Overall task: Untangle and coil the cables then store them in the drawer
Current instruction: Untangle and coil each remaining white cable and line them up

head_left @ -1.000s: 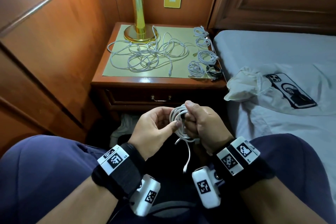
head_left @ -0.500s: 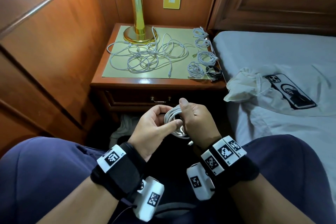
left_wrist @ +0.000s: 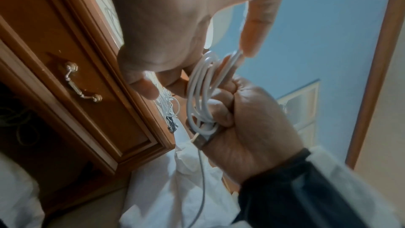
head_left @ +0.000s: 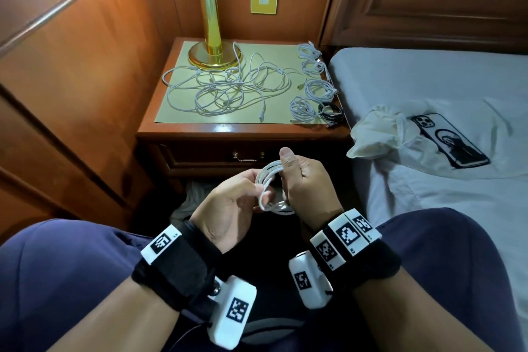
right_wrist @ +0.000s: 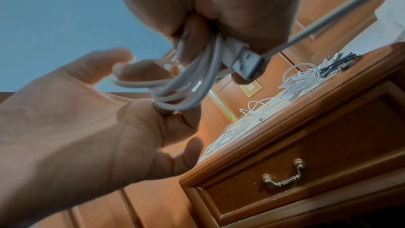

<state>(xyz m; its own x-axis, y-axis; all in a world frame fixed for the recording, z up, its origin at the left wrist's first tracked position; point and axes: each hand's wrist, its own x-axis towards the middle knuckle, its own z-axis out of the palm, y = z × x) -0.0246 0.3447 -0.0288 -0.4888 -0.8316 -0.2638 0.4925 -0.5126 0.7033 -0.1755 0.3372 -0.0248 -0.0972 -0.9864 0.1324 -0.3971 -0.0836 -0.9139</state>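
A white cable coil (head_left: 270, 177) hangs in front of the shut drawer (head_left: 200, 157), held between both hands. My right hand (head_left: 297, 177) grips one side of the coil in a fist, thumb up, with the USB plug (right_wrist: 245, 61) sticking out under its fingers. My left hand (head_left: 261, 194) pinches a loop on the other side of the coil (right_wrist: 192, 86). A tangle of white cables (head_left: 228, 88) lies on the nightstand's top. Several coiled white cables (head_left: 317, 86) and a black coil (head_left: 331, 111) lie along its right edge.
A brass lamp (head_left: 211, 37) stands at the back of the nightstand (head_left: 243, 131). The bed (head_left: 428, 80) is at the right with a phone (head_left: 448, 140) and a pale bag (head_left: 374, 134) on it. Wood panelling closes the left side. My knees frame the hands.
The loose end that dangled below the hands a second ago is now wound into the coil. Both hands have risen a little toward the drawer, and the right thumb now points up.
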